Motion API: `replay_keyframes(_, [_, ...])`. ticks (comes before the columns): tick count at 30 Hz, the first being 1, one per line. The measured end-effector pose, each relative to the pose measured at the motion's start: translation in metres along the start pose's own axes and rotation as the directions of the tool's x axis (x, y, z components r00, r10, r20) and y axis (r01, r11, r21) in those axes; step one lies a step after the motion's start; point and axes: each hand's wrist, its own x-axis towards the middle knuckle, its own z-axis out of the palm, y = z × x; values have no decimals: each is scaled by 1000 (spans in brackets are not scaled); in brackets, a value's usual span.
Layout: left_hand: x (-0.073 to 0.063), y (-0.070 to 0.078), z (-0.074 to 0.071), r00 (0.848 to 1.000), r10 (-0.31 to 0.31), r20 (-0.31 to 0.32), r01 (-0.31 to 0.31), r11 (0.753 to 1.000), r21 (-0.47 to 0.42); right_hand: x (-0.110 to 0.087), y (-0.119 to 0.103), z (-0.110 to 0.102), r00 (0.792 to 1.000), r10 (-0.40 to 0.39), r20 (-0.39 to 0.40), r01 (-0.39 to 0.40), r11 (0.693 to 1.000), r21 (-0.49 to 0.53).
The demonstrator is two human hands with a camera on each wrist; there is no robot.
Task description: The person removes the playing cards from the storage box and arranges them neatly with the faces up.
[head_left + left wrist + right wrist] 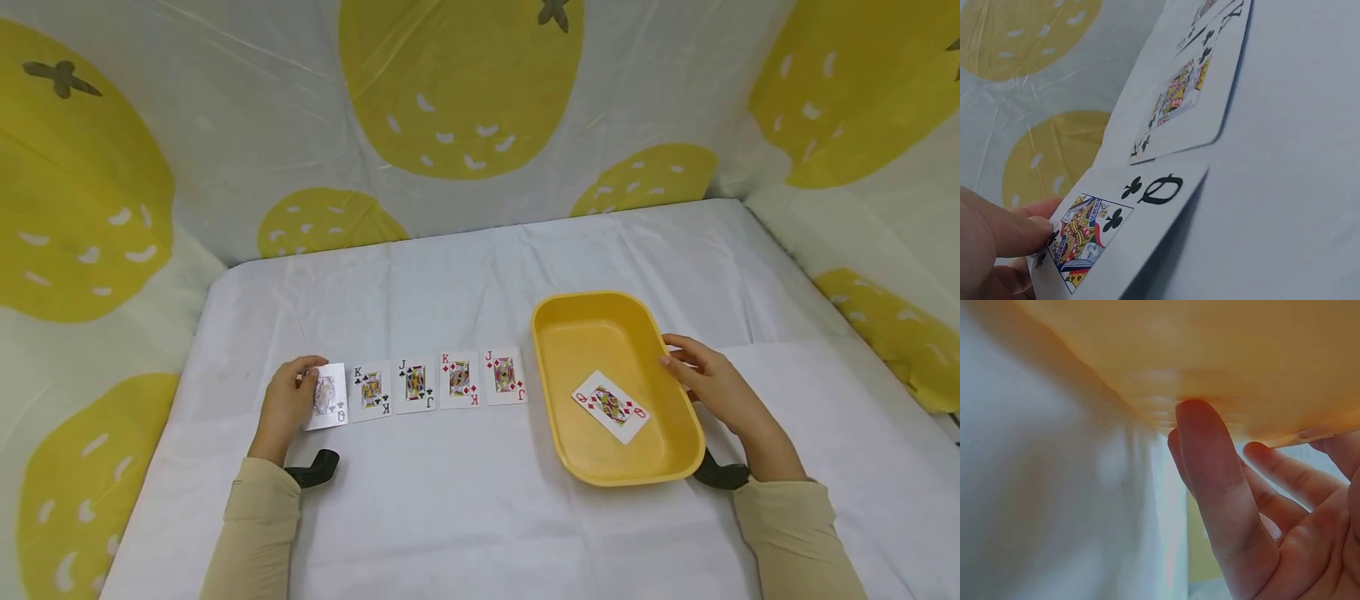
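Note:
My left hand (288, 400) pinches the queen of clubs (1094, 234) by its left side, thumb on its face. In the left wrist view the card is tilted, with a shadow under its edge. To its right, a row holds the king of clubs (371, 390), jack of clubs (416, 384), king of diamonds (459, 379) and jack of diamonds (506, 376), all face up. My right hand (716, 387) holds the right rim of a yellow plastic tub (600, 468), thumb over the rim and fingers (1210, 450) against the outer wall. Inside lies the queen of diamonds (611, 407).
A white cloth (450, 517) covers the table, with wrinkles along its back. Behind and at both sides hangs a pale curtain (255, 108) printed with yellow fruit. Dark curved wrist pieces (315, 469) show beside both sleeves.

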Motion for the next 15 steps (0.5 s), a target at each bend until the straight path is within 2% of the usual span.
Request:
replay_keyframes(9, [2, -4, 9, 993, 105, -55, -99, 989, 106, 1, 1, 0, 1000, -1, -3, 1, 1000, 9])
replay_keyframes(15, [1, 0, 11, 994, 97, -55, -86, 981, 173, 0, -1, -1, 1000, 3, -1, -3, 1000, -3])
